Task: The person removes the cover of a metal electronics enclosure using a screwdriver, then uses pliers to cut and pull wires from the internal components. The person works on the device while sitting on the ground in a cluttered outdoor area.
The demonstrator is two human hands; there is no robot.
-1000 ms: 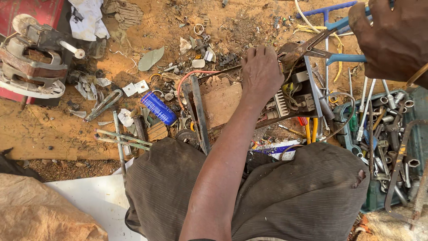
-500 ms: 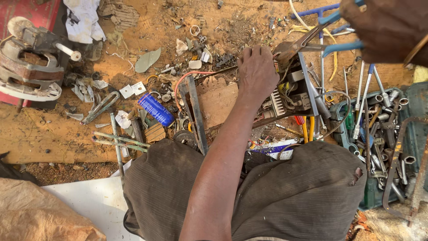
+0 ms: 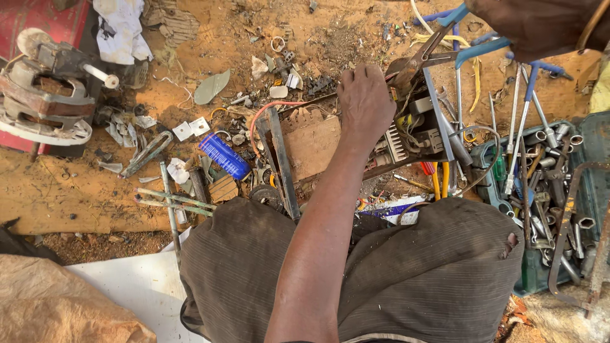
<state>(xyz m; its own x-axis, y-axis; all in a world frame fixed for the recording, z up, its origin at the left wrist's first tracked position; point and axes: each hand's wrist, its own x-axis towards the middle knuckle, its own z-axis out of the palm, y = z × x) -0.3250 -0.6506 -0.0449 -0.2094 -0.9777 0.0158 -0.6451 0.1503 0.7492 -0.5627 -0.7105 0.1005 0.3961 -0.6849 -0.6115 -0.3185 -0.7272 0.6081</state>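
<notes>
- Two hands work: your left hand [image 3: 365, 101] has stayed, fingers curled, pressing the dark scrap electrical unit [image 3: 416, 130] at centre.
- Your right hand [image 3: 540, 25], upper right, grips blue-handled pliers [image 3: 445, 44]; they've edged closer, biting the unit's top.

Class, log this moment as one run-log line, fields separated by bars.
left hand: pressing down grey electronic board assembly | right hand: gripping blue-handled pliers, jaws at the assembly

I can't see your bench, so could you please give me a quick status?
Left hand pressing on circuit board. Right hand gripping blue-handled pliers. Loose spanners alongside.
</notes>
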